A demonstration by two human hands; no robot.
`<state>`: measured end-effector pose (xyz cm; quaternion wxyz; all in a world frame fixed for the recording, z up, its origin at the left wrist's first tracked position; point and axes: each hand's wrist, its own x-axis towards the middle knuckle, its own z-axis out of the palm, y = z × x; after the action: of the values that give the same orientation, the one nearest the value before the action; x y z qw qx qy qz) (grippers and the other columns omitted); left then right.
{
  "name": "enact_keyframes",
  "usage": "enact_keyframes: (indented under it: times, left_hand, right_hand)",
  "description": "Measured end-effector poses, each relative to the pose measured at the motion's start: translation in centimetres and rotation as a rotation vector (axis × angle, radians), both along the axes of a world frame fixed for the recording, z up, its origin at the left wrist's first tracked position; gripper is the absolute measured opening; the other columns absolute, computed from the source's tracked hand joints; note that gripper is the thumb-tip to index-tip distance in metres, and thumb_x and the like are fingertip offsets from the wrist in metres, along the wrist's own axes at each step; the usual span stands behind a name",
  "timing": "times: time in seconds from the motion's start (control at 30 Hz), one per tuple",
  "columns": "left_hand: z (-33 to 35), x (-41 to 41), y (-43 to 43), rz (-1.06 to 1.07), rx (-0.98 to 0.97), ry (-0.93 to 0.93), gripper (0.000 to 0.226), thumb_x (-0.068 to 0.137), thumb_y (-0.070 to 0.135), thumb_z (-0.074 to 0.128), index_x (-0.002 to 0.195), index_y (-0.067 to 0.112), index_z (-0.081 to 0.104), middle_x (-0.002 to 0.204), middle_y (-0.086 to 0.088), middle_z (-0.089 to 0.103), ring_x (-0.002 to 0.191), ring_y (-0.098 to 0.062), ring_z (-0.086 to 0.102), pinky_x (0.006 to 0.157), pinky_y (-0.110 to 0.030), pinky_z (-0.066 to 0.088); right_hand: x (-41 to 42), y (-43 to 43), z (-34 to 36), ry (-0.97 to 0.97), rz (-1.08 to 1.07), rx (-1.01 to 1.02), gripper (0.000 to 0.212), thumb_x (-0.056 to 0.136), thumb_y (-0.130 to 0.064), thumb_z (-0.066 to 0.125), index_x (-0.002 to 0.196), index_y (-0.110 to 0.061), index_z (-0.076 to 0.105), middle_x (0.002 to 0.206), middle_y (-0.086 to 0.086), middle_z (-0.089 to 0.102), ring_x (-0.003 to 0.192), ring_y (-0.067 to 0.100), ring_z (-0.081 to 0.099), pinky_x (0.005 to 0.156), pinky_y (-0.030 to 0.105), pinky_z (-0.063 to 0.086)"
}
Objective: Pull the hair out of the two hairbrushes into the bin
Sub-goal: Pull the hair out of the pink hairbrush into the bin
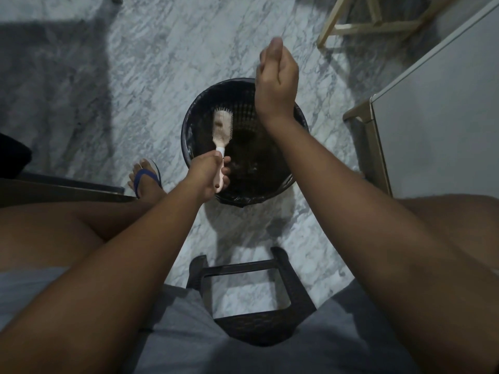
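A black plastic bin point(194, 114) lined with a dark bag stands on the marble floor between my legs. My left hand point(208, 174) grips the pink handle of a white hairbrush point(222, 126), whose head is held over the bin with a tuft of hair in its bristles. Dark clumps of hair point(251, 157) lie at the bin's bottom. My right hand point(278, 76) is raised above the bin's far right rim, fingers pressed together; whether hair is pinched in them is not visible. Only one hairbrush is in view.
A dark plastic stool point(251, 290) stands under me in the foreground. My left foot in a blue flip-flop point(147, 176) rests left of the bin. A white cabinet point(437, 109) fills the right side, and a wooden frame point(372, 25) stands at the top right.
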<state>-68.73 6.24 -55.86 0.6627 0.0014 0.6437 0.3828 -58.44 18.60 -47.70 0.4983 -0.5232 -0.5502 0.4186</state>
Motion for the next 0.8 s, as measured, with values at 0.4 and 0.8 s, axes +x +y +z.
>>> enact_keyframes:
  times: [0.4, 0.8]
  left_hand:
    - [0.2, -1.2, -0.2, 0.052, 0.185, -0.041, 0.019, 0.103, 0.016, 0.042, 0.115, 0.011, 0.056, 0.095, -0.002, 0.056, 0.054, -0.009, 0.045, 0.045, -0.021, 0.037]
    - [0.8, -0.5, -0.2, -0.042, 0.225, -0.040, 0.022, 0.104, 0.018, 0.043, 0.120, 0.009, 0.055, 0.094, -0.002, 0.055, 0.055, -0.009, 0.044, 0.044, -0.022, 0.037]
  right_hand:
    - [3.3, -1.9, -4.9, -1.177, 0.613, -0.670, 0.051, 0.084, -0.024, 0.066, 0.130, -0.007, 0.051, 0.137, 0.023, 0.048, 0.123, 0.039, 0.051, 0.105, 0.046, 0.046]
    - [2.5, -0.8, -5.6, -0.532, 0.461, -0.472, 0.095, 0.078, -0.002, 0.068, 0.157, -0.015, 0.018, 0.148, 0.017, 0.045, 0.122, 0.027, 0.057, 0.104, 0.037, 0.046]
